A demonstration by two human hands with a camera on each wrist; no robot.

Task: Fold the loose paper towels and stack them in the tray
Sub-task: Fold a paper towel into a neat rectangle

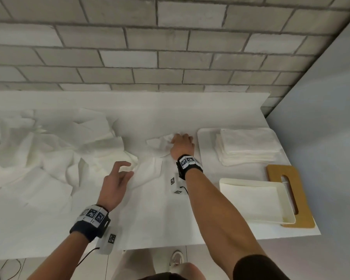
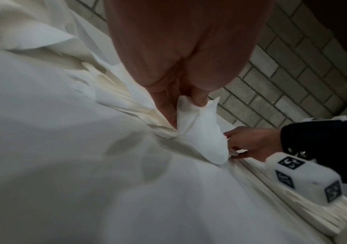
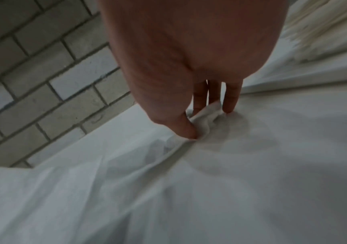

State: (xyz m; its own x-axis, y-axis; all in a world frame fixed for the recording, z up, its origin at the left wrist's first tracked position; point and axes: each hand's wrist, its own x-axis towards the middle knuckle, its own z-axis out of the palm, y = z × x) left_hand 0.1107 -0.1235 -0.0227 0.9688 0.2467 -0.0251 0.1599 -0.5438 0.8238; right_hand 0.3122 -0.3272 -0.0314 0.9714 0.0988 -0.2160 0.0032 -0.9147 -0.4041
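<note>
One loose white paper towel [image 1: 150, 170] lies crumpled on the white counter between my hands. My left hand [image 1: 129, 169] pinches its near corner between thumb and fingers; the left wrist view shows the corner [image 2: 197, 122] standing up from that pinch. My right hand [image 1: 175, 139] reaches further back and grips a bunched far corner [image 3: 204, 118] of the same towel, thumb against fingers. A white tray [image 1: 202, 138] at the right holds a stack of folded towels [image 1: 249, 144]. A heap of loose towels [image 1: 49, 154] covers the left of the counter.
A second, empty cream tray [image 1: 255, 201] sits near the front right, partly on a wooden board with a slot [image 1: 291, 195]. A grey brick wall [image 1: 170, 47] runs behind the counter. The counter's front edge [image 1: 150, 247] is close to my body.
</note>
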